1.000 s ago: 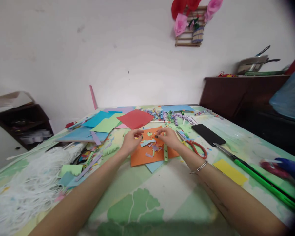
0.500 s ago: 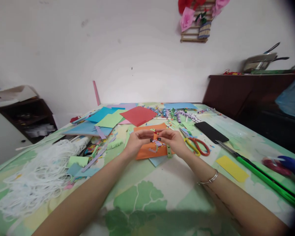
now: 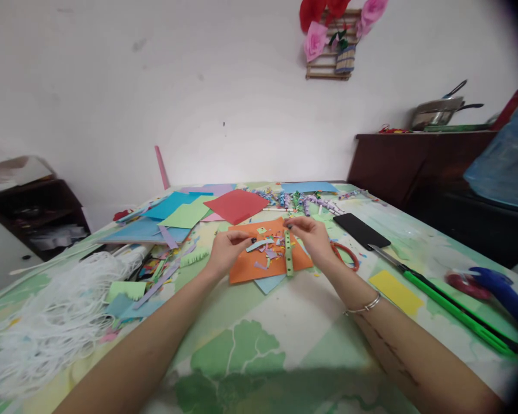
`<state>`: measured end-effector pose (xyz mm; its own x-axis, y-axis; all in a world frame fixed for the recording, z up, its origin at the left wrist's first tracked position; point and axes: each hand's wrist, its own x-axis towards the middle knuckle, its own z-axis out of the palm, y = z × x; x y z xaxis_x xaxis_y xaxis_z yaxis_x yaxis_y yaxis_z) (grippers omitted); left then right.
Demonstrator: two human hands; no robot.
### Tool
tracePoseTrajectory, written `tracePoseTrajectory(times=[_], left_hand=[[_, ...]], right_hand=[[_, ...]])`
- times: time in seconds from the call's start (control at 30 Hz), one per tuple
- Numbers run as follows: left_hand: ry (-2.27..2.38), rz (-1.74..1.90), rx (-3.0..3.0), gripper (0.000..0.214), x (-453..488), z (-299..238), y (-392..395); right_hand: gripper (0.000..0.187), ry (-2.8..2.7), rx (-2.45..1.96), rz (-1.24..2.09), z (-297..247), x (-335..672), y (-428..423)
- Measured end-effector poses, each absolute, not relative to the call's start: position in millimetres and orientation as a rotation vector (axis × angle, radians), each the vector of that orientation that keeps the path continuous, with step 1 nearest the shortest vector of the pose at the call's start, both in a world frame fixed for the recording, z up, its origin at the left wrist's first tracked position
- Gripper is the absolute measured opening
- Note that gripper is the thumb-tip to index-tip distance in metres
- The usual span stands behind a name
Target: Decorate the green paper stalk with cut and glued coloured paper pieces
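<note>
The left hand [image 3: 227,248] and right hand [image 3: 314,237] each have a narrow grip; I cannot tell whether either pinches anything. Between and below the 2 grips lies the orange sheet [image 3: 242,269], strewn with scraps, a blue strip [image 3: 260,245] by the left grip and a green strip [image 3: 289,256] just below the right. The tabletop [image 3: 311,305] has a pale cover with green leaf shapes. Left of the left grip sits tangled white cord [image 3: 64,310]; beyond it, red paper [image 3: 237,206]. Right of the right grip are scissors [image 3: 353,257], a phone [image 3: 362,230] and a green cutter [image 3: 457,307]. Beyond both grips, the white wall [image 3: 155,103] carries a flower rack [image 3: 328,75]; a dark cabinet [image 3: 384,167] stands far right, with a pan [image 3: 435,115] on top.
</note>
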<state>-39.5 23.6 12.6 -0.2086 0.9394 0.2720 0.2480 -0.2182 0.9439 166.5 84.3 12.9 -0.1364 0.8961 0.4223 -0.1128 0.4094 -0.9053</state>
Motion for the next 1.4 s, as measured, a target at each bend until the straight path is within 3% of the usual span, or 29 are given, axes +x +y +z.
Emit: tracePoseTrajectory(times=[0.37,0.57,0.87,1.1,1.2,1.4], left_hand=[[1.616,1.420,1.408,0.037,-62.3,8.3,36.2],[1.726,1.331,1.465,0.023,-74.3,0.4,46.3],[1.983,1.333,1.652,0.024,-99.9,7.3,48.4],[1.839,1.262,1.859,0.016,-68.9,0.2,45.5],[1.755,1.274,1.926,0.018,-57.6,-4.0,45.8],[1.679,1.330,1.928,0.016,-47.4,-7.2,43.2]], right_hand=[[0.017,-1.486,-0.955,0.911,6.0,193.8,111.1],[0.015,-1.716,-0.978,0.849,6.8,188.0,101.9],[0.022,-2.079,-0.993,0.590,4.4,185.7,98.8],[0.025,-2.518,-0.786,0.277,4.9,161.8,76.6],[0.018,-2.591,-0.794,0.185,-0.9,151.9,76.9],[0.015,-2.501,-0.846,0.206,-6.3,144.2,87.3]])
